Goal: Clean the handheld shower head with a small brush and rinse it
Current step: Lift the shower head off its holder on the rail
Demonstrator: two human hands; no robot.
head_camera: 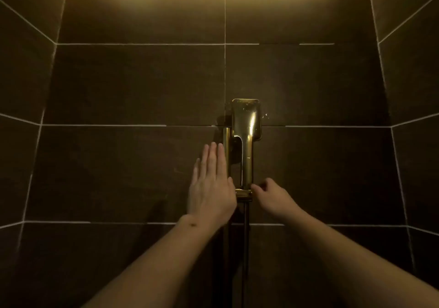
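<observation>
The gold shower head [245, 127] hung upright in its wall holder [243, 192]. The left hand [211, 189] lay flat-fingered beside it, holding nothing; the right hand [270, 198], loosely curled, seemed to touch the holder.

- Shower head [245, 120]: shiny gold, flat and rectangular with rounded corners, dotted with water drops.
- It stands upright against the dark tiled wall, head at the top, its long handle running straight down.
- The handle's lower end sits in a gold fitting at the bottom.
</observation>
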